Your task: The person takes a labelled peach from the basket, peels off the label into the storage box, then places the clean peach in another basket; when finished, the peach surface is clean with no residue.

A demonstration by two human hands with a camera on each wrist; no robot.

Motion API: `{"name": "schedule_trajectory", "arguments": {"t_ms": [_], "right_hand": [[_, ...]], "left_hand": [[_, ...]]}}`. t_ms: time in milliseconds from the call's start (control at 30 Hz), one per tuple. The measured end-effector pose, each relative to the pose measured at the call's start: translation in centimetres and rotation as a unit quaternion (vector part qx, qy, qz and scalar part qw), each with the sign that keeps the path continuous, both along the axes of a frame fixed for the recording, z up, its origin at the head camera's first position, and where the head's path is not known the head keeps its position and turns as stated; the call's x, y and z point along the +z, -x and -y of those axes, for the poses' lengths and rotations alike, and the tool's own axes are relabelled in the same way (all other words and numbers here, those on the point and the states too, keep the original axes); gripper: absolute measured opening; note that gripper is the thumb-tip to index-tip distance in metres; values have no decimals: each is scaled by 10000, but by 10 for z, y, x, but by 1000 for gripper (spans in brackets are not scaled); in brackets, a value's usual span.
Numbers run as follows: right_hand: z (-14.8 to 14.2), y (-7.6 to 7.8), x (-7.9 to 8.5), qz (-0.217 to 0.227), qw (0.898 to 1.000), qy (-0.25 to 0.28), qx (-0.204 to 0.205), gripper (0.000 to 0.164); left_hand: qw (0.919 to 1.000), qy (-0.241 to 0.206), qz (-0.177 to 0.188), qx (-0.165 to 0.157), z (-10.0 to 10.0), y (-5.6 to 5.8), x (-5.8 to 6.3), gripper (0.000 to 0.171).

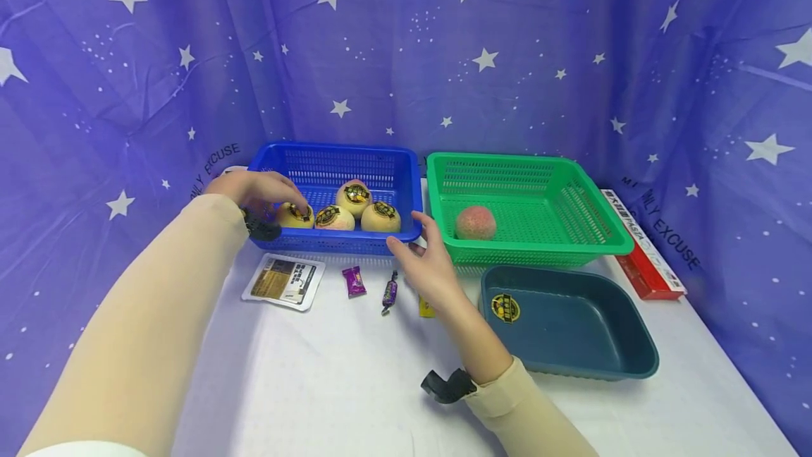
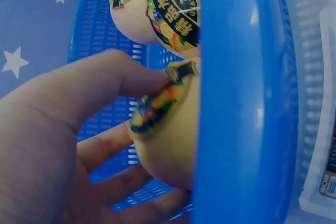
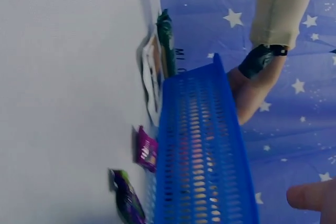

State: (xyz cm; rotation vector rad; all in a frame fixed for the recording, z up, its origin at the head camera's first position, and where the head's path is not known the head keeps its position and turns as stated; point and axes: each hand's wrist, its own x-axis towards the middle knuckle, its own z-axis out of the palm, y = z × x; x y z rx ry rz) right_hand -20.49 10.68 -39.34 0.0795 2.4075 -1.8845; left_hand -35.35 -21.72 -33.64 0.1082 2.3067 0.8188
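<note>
My left hand (image 1: 260, 187) reaches over the left side of the blue basket (image 1: 336, 240). In the left wrist view its thumb lies on the fruit sticker of a pale yellow peach (image 2: 170, 148), and its fingers curve round the far side. Three more stickered peaches (image 1: 334, 218) sit beside it in the basket. My right hand (image 1: 433, 266) is at the basket's front right corner, thumb and forefinger spread apart and holding nothing. One pink-red peach (image 1: 476, 223) lies in the green basket (image 1: 533, 249).
In front of the blue basket lie a flat sealed pack (image 1: 285, 281), a purple wrapped sweet (image 1: 354, 281), a twist-wrapped candy (image 1: 390, 293) and a yellow packet (image 1: 426, 309). A dark teal tub (image 1: 571, 344) and a red-and-white box (image 1: 647, 259) stand at right. Starry curtains surround the table.
</note>
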Motion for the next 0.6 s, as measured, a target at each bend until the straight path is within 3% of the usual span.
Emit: {"name": "schedule_trajectory", "arguments": {"t_ms": [133,333,467,600], "right_hand": [[8,5,-10,-134,9994,42,-323,75],[12,11,-20,-511,9956,217,-760,66],[14,14,-24,-654,9939,331,-819,66],[15,16,-26,-682,9939,351,-791,66]], "left_hand": [[9993,-249,251,141,1,-2,-5,67],[9993,-323,72,191,1,-6,-9,67],[9989,-196,-217,370,0,-8,-8,69],[9933,-340,-788,771,-2,-12,-2,68]]}}
